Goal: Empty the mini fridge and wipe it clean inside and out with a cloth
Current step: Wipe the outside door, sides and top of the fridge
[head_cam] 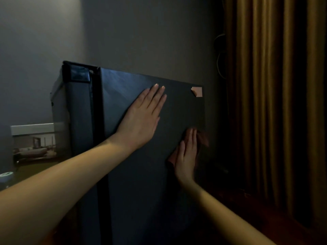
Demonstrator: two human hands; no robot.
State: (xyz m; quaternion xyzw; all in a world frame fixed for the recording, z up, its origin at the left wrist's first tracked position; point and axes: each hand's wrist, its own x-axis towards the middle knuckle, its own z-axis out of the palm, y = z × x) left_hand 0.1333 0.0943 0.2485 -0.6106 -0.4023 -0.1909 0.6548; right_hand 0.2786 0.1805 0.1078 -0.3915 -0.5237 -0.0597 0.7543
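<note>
The dark mini fridge [123, 191] fills the middle of the head view, its side panel facing me and its door closed at the left. My left hand [141, 115] lies flat on the upper part of that panel with straight fingers. Lower and to the right, near the panel's rear edge, my right hand [185, 156] presses a reddish-brown cloth [203, 138] flat against the panel, fingers straight. Most of the cloth is hidden under the hand.
A pinkish piece of tape [197, 91] sticks to the panel's top rear corner. Brown curtains [274, 103] hang at the right, close to the fridge. A framed picture [33, 147] and a tape roll [6, 176] sit at the left. Cables [219, 57] hang behind the fridge.
</note>
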